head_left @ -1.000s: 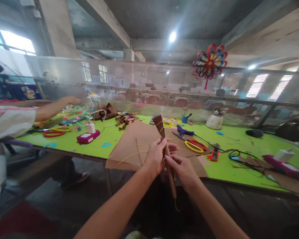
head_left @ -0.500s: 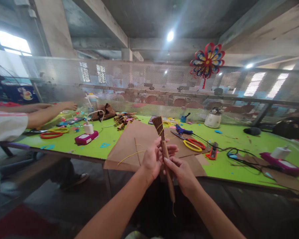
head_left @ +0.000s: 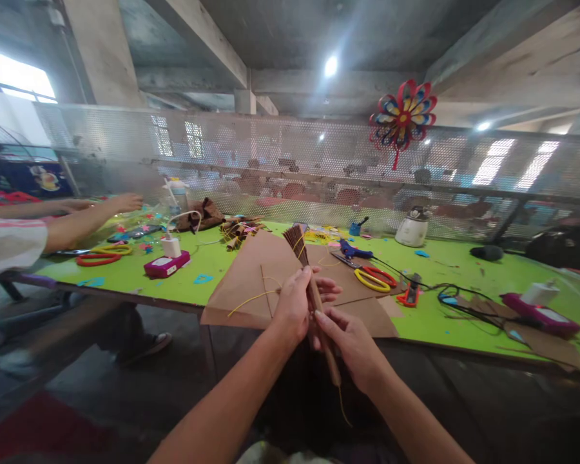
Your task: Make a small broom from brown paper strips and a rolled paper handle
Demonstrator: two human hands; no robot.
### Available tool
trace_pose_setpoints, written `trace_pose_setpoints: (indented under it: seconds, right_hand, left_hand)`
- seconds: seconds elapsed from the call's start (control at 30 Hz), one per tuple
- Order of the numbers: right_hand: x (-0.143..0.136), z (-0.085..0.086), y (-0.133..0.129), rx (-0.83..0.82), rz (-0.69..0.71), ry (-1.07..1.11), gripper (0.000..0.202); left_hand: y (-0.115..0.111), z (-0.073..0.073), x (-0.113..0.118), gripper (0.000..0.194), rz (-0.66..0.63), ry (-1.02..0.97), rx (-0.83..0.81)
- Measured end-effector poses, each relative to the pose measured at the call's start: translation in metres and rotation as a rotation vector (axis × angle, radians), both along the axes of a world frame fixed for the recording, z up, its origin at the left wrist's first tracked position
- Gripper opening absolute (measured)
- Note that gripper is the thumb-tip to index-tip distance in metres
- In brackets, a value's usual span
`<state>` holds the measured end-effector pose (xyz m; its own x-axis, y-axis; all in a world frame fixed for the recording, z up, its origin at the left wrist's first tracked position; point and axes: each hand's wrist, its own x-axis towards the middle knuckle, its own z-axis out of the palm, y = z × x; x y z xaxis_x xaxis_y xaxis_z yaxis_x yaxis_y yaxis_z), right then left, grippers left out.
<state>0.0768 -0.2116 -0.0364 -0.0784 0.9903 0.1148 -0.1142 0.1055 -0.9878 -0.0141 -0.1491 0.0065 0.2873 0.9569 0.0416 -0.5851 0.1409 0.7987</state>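
Both hands grip a small brown hand broom (head_left: 325, 335), tilted with its bristle end up and to the left. My left hand (head_left: 294, 299) wraps the upper handle just below the bristles, its fingers showing past the far side. Lower on the handle, my right hand (head_left: 350, 335) pinches it between thumb and fingers. Yellow string crosses the fanned bristles, and a loose yellow end hangs from the handle's bottom. Beneath and beyond the hands lies brown paper (head_left: 241, 277), with a thin brown stick (head_left: 267, 290) and yellow string on it.
Right of the hands lie scissors (head_left: 372, 279), a blue glue gun (head_left: 355, 250) and a red cutter (head_left: 410, 293). A purple power strip (head_left: 167, 264) stands left, another (head_left: 541, 316) right, near a dark cable. A white bottle (head_left: 412, 227) stands behind. Another person's arm (head_left: 84, 222) reaches in from the left.
The broom leans further left at its bristle end, and the string at its bottom has swung right. Both hands stay on the handle, the left rolled slightly over it.
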Motion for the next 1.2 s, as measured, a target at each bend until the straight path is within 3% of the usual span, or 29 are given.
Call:
trace_pose_setpoints:
  seconds: [0.23, 0.43, 0.57, 0.73, 1.0, 1.1, 1.2]
  right_hand:
    - [-0.006, -0.005, -0.016, -0.091, 0.075, 0.182, 0.03]
    - [-0.002, 0.0, -0.013, -0.097, 0.125, 0.395, 0.027]
    - [-0.001, -0.007, -0.016, -0.117, 0.133, 0.406, 0.027]
    - [0.0, -0.023, -0.024, -0.132, 0.102, 0.386, 0.028]
    - [-0.008, -0.033, -0.028, -0.14, 0.039, 0.306, 0.033]
    - [-0.01, -0.039, -0.035, -0.178, 0.044, 0.153, 0.04]
    - [0.002, -0.027, -0.044, -0.107, 0.083, -0.089, 0.042]
  left_hand:
    - [0.006, 0.003, -0.002, 0.015, -0.024, -0.033, -0.085]
    - [-0.007, 0.003, -0.008, 0.016, -0.167, -0.045, -0.078]
    - [-0.011, 0.001, -0.01, 0.022, -0.162, 0.01, -0.051]
    - [-0.007, 0.0, -0.004, 0.023, -0.068, 0.028, -0.015]
    - [-0.005, -0.005, 0.001, 0.021, 0.021, 0.015, 0.012]
    - [0.001, -0.002, -0.005, 0.02, 0.048, 0.008, 0.015]
    - [0.008, -0.001, -0.014, 0.019, 0.045, 0.004, 0.013]
